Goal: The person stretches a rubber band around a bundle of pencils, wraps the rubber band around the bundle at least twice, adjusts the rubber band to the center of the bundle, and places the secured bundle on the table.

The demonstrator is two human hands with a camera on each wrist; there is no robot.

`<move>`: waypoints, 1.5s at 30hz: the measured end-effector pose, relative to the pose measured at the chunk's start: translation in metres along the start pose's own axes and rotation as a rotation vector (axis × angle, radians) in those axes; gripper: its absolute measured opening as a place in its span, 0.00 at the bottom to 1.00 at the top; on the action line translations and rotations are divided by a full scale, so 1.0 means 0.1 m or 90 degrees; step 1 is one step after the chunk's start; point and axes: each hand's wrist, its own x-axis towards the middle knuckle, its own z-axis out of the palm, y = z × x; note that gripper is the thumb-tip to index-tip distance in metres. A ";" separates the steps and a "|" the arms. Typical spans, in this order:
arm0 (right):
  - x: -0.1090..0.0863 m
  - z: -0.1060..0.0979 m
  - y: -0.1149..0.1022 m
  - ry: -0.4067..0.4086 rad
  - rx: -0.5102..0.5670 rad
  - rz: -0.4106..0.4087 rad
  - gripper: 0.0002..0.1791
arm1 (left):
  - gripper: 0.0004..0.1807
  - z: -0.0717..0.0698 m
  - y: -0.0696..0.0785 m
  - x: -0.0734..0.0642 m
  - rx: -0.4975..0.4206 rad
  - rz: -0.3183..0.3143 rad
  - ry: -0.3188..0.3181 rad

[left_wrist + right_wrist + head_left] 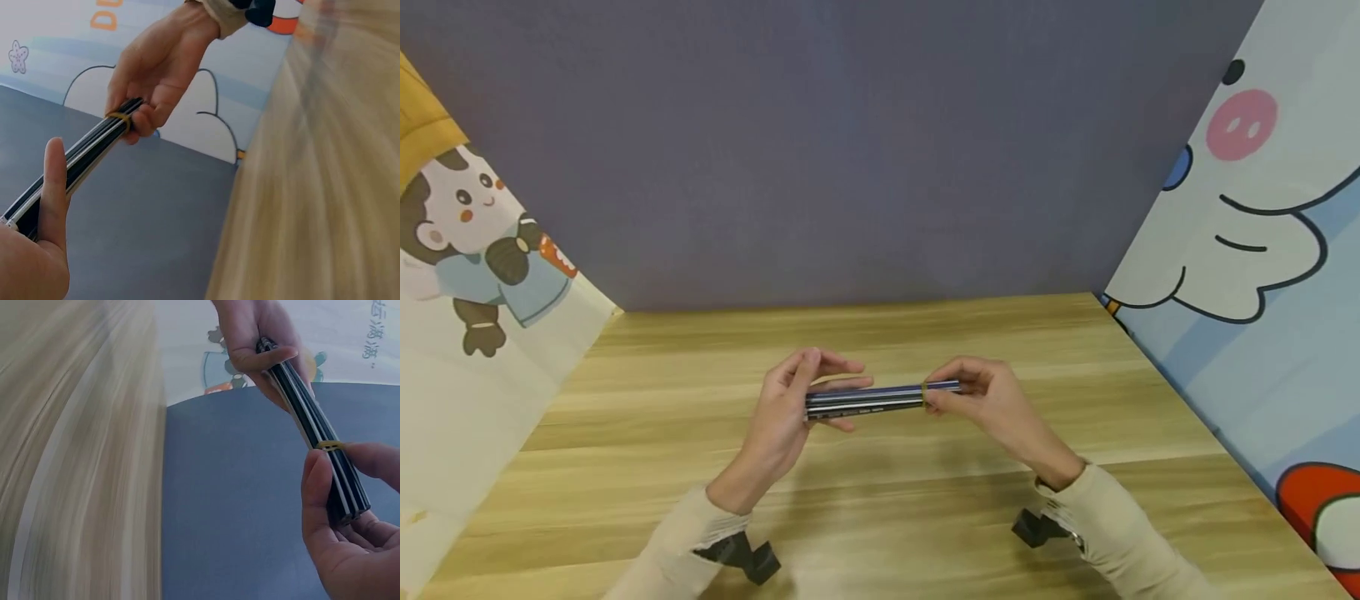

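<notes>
A bundle of slim, dark pencils [865, 402] with pale stripes is held level between both hands above the wooden table. My left hand [782, 408] holds one end against the palm, the thumb across it and the other fingers stretched loosely around it. Near the opposite end, my right hand [988, 400] pinches the bundle with thumb and forefinger at a yellow rubber band [330, 445]. The band wraps around the pencils, and their ends [350, 515] stick out past it. The right hand's other fingers curl behind these ends. In the head view the left palm hides the far-left tips.
The wood-grain table [880, 517] lies under both hands. Behind it rises a plain grey panel [850, 167]. Cartoon-printed walls [1262, 267] stand on either side. Black camera mounts [748, 557] are strapped at both sleeved wrists.
</notes>
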 end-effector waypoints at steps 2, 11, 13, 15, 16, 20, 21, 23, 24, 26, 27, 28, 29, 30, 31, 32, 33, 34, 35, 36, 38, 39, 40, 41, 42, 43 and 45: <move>0.00 -0.01 0.00 0.006 -0.019 0.005 0.12 | 0.19 0.02 -0.04 0.01 -0.008 -0.009 0.004; -0.01 -0.01 0.02 -0.017 0.001 0.016 0.13 | 0.19 0.03 -0.05 0.02 -0.006 -0.008 0.022; -0.01 0.00 0.02 -0.021 0.012 0.008 0.13 | 0.19 0.02 -0.05 0.02 -0.007 -0.007 0.025; 0.00 0.01 0.01 -0.023 0.016 0.007 0.13 | 0.19 0.01 -0.05 0.01 -0.009 -0.006 0.031; -0.01 0.01 0.00 -0.021 0.014 0.007 0.13 | 0.19 0.02 -0.05 0.01 -0.010 -0.007 0.032; -0.01 0.03 -0.03 -0.023 0.005 0.019 0.13 | 0.18 0.04 -0.07 0.00 -0.014 -0.010 0.057; -0.01 0.04 -0.04 -0.026 0.004 0.021 0.13 | 0.18 0.04 -0.08 -0.01 -0.015 -0.012 0.067; -0.01 0.04 -0.05 -0.034 0.006 0.017 0.12 | 0.17 0.04 -0.09 -0.01 -0.017 -0.017 0.082; -0.02 0.05 -0.06 -0.036 0.006 0.017 0.12 | 0.16 0.04 -0.09 -0.01 -0.018 -0.021 0.086; -0.03 0.05 -0.07 -0.037 0.007 0.007 0.11 | 0.16 0.05 -0.10 0.00 -0.020 -0.029 0.085; -0.03 0.05 -0.07 -0.044 0.011 0.002 0.11 | 0.15 0.05 -0.11 0.00 -0.021 -0.033 0.082; -0.04 0.06 -0.07 -0.054 0.016 -0.001 0.11 | 0.15 0.06 -0.12 -0.01 -0.023 -0.038 0.076; -0.04 0.08 -0.06 -0.065 0.019 0.001 0.11 | 0.16 0.06 -0.13 -0.01 -0.024 -0.044 0.071; -0.04 0.09 -0.06 -0.078 0.028 0.003 0.11 | 0.16 0.07 -0.14 -0.02 -0.025 -0.048 0.066; -0.04 0.11 -0.04 -0.091 0.035 0.004 0.11 | 0.15 0.07 -0.14 -0.03 -0.025 -0.053 0.064; -0.03 0.12 -0.03 -0.104 0.042 0.006 0.11 | 0.16 0.07 -0.14 -0.03 -0.024 -0.056 0.059; -0.03 0.12 -0.03 -0.113 0.044 0.012 0.12 | 0.16 0.07 -0.14 -0.04 -0.024 -0.058 0.056; -0.03 0.11 -0.03 -0.115 0.043 0.018 0.12 | 0.16 0.07 -0.13 -0.03 -0.025 -0.060 0.053; -0.03 0.09 -0.03 -0.114 0.040 0.021 0.13 | 0.16 0.08 -0.13 -0.03 -0.025 -0.061 0.051; -0.03 0.07 -0.04 -0.109 0.028 0.022 0.13 | 0.16 0.08 -0.12 -0.02 -0.025 -0.061 0.052; -0.03 0.03 -0.07 -0.096 -0.012 0.029 0.15 | 0.17 0.09 -0.09 0.00 -0.028 -0.061 0.058; -0.03 0.00 -0.09 -0.093 -0.034 0.032 0.17 | 0.17 0.09 -0.08 0.00 -0.031 -0.063 0.064; -0.02 -0.01 -0.10 -0.092 -0.059 0.034 0.18 | 0.17 0.09 -0.08 0.01 -0.033 -0.065 0.071; -0.02 -0.02 -0.11 -0.094 -0.082 0.036 0.18 | 0.16 0.09 -0.08 0.01 -0.033 -0.067 0.079; -0.02 -0.02 -0.11 -0.095 -0.107 0.040 0.19 | 0.16 0.08 -0.08 0.01 -0.032 -0.069 0.086; -0.02 -0.02 -0.11 -0.098 -0.121 0.040 0.19 | 0.16 0.08 -0.08 0.00 -0.032 -0.071 0.093; -0.01 0.00 -0.10 -0.104 -0.130 0.049 0.18 | 0.16 0.08 -0.10 -0.01 -0.028 -0.074 0.103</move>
